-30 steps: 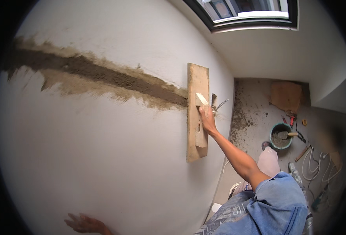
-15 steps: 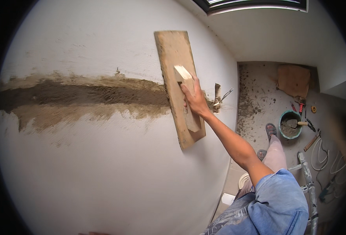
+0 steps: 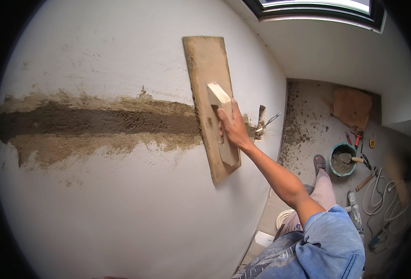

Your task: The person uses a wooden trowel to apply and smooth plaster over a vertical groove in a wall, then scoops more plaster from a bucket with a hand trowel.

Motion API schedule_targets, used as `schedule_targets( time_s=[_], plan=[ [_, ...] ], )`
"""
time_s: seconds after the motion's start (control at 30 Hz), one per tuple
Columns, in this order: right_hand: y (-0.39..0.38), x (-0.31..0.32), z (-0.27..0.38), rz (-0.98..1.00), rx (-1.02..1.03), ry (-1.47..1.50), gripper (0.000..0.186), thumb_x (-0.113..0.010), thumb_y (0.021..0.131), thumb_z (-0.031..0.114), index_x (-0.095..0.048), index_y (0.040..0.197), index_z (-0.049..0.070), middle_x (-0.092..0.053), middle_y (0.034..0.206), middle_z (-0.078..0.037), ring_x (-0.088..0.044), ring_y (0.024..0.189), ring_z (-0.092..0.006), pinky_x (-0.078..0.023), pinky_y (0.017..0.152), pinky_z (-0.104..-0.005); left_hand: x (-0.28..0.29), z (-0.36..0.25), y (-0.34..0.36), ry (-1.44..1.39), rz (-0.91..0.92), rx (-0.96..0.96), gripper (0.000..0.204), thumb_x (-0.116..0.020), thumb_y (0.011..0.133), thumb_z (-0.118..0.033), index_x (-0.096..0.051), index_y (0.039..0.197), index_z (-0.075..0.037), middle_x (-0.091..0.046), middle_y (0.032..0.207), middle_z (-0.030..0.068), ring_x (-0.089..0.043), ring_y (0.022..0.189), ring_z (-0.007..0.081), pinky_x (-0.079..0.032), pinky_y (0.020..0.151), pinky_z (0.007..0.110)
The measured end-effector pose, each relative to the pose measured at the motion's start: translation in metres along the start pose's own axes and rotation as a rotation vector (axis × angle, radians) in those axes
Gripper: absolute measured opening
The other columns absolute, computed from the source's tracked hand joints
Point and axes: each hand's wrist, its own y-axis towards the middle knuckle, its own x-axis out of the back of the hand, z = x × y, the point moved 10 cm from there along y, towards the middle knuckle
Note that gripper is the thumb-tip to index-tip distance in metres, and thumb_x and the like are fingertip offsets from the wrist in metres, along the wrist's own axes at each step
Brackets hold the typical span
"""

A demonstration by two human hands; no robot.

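My right hand is wrapped round the pale wooden handle of a long rectangular wooden float. The float's flat board lies close to the white wall, its long side running up and down across a band of dark, damp mortar. Brown smears edge the band above and below. To the right of the float, cable ends stick out of the wall near a short upright slot. Of my left hand at most a reddish sliver shows at the bottom edge, its fingers hidden.
On the floor at right stand a green-rimmed bucket with mortar and a trowel, a hammer, white cable and a brown sack. Mortar crumbs speckle the floor. A mortar-stained ladder is beside me; a window is above.
My view has shifted slightly, so the wall, window and floor things sit a little differently. The right hand keeps its grip on the float, which still crosses the mortar band at about the same place.
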Motion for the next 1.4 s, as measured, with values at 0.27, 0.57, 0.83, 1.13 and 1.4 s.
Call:
schedule_targets(
  time_s=[0.27, 0.57, 0.83, 1.13, 1.4],
  plan=[
    [-0.004, -0.017, 0.01, 0.008, 0.025, 0.067, 0.063, -0.052, 0.098, 0.036, -0.023, 0.146, 0.009, -0.051, 0.081, -0.003, -0.05, 0.051, -0.0088, -0.047, 0.047, -0.0244, -0.002, 0.0, 0.002, 0.116, 0.047, 0.031, 0.059, -0.036, 0.103, -0.039, -0.039, 0.138, 0.009, -0.024, 0.15, 0.0309, -0.027, 0.137, 0.046, -0.026, 0.107, 0.057],
    [-0.01, -0.014, -0.007, -0.022, 0.034, 0.067, 0.062, -0.054, 0.097, 0.035, -0.025, 0.146, 0.009, -0.054, 0.077, -0.005, -0.053, 0.054, -0.0098, -0.048, 0.047, -0.0258, -0.005, -0.002, 0.006, 0.105, 0.031, 0.021, 0.057, -0.034, 0.104, -0.036, -0.039, 0.138, 0.009, -0.024, 0.149, 0.0324, -0.027, 0.137, 0.0458, -0.027, 0.106, 0.057],
    [0.004, -0.026, 0.015, 0.081, 0.003, -0.004, 0.061, -0.051, 0.099, 0.032, -0.021, 0.148, 0.011, -0.051, 0.081, -0.003, -0.052, 0.058, -0.009, -0.049, 0.047, -0.0251, -0.005, 0.003, 0.003, 0.121, 0.049, 0.035, 0.059, -0.034, 0.103, -0.038, -0.038, 0.139, 0.008, -0.024, 0.149, 0.0331, -0.027, 0.136, 0.0473, -0.028, 0.105, 0.058],
    [0.026, -0.049, 0.063, 0.107, 0.101, -0.017, 0.066, -0.057, 0.096, 0.038, -0.026, 0.147, 0.01, -0.06, 0.083, -0.007, -0.056, 0.066, -0.0098, -0.047, 0.057, -0.0264, -0.01, 0.023, -0.002, 0.112, -0.028, 0.045, 0.059, -0.032, 0.102, -0.048, -0.047, 0.137, -0.003, -0.034, 0.147, 0.0258, -0.034, 0.136, 0.0413, -0.031, 0.108, 0.055],
    [0.014, -0.058, 0.063, 0.09, 0.109, -0.1, 0.064, -0.056, 0.097, 0.036, -0.027, 0.148, 0.01, -0.062, 0.104, -0.012, -0.058, 0.07, -0.0125, -0.052, 0.064, -0.0297, -0.012, 0.031, -0.007, 0.057, 0.028, 0.108, 0.062, -0.029, 0.103, -0.047, -0.042, 0.138, 0.003, -0.03, 0.149, 0.0256, -0.031, 0.137, 0.0409, -0.03, 0.11, 0.054]
  ],
)
